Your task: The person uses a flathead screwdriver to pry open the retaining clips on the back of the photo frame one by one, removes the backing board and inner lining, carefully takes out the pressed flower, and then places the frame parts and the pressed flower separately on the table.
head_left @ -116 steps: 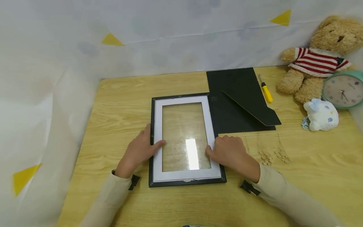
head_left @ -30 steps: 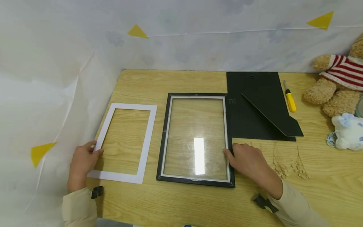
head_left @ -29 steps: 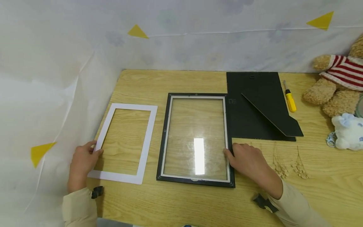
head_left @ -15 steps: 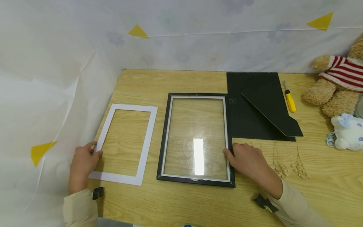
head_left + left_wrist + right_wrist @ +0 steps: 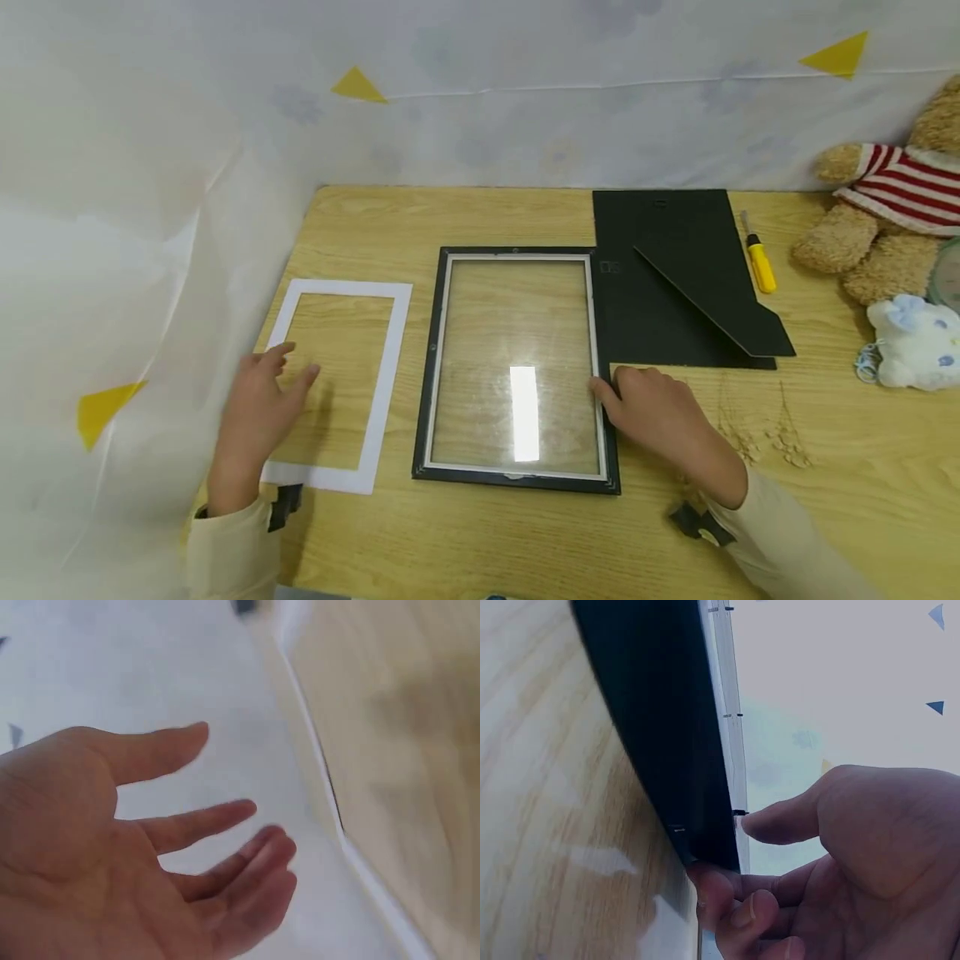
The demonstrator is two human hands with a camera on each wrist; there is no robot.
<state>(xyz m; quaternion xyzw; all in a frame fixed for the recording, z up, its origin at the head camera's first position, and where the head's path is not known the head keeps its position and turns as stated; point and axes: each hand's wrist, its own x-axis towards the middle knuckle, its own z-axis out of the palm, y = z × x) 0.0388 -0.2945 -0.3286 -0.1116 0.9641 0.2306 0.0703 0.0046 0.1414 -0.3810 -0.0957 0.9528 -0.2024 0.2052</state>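
Observation:
A white rectangular mat (image 5: 384,383) lies on the table at the left. My left hand (image 5: 258,408) hovers over its left side, fingers spread and holding nothing; in the left wrist view the palm and thumb stand apart from the mat's white edge (image 5: 390,904). To the right lies a black picture frame (image 5: 555,486), its back up, with glass (image 5: 495,333) inside that reflects a bright light. My right hand (image 5: 663,412) grips the frame's right side. In the right wrist view, the thumb lies at the inner lip and curled fingers meet the black outer side (image 5: 660,712).
A black backing board (image 5: 645,325) with its stand leg (image 5: 720,304) raised lies behind the right hand. Beside it are a yellow screwdriver (image 5: 761,267), dried flower sprigs (image 5: 787,446), a teddy bear (image 5: 862,242), a white plush toy (image 5: 911,342) and a clock (image 5: 947,275).
Earlier the mat lay inside the frame; it now lies to the left on the table. My left hand has just let go of its edge and lifted rightward. The right hand stays on the frame.

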